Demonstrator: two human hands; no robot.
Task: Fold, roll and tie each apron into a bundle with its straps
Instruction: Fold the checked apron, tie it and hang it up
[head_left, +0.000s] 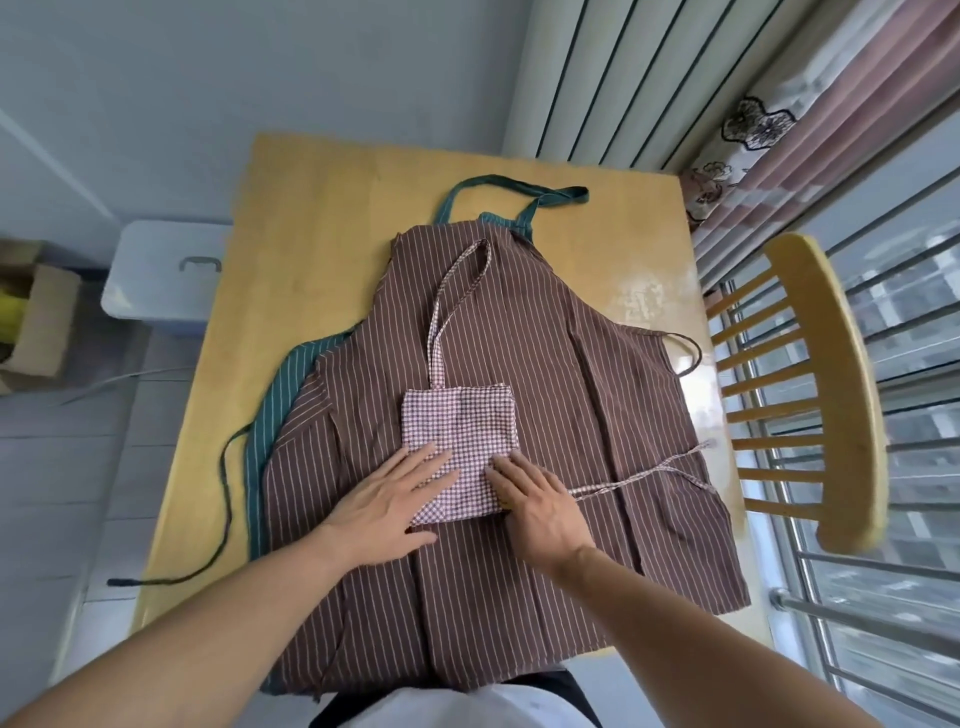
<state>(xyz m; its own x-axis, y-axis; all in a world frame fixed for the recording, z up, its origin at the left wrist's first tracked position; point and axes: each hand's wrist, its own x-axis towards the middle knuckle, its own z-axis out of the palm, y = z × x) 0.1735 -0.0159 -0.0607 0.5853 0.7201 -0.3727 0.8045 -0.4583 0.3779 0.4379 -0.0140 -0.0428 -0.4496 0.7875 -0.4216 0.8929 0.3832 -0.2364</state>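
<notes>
A checked red-and-white apron (457, 431), folded into a narrow rectangle, lies on top of a brown striped apron (519, 545) spread flat on the table. Its neck loop (460, 291) stretches away from me and its waist straps (644, 475) trail to the right. My left hand (387, 501) presses flat on the fold's near left part. My right hand (535, 501) presses flat on its near right edge. Under the brown apron lies a green striped apron (278, 410), with only its left edge, neck strap and a long dark tie showing.
The wooden table (291, 218) carries all three aprons. A wooden chair (831, 395) stands close at the right, with a railing and curtain behind it. Left of the table are a white lidded bin (166, 270) and a cardboard box (36, 322).
</notes>
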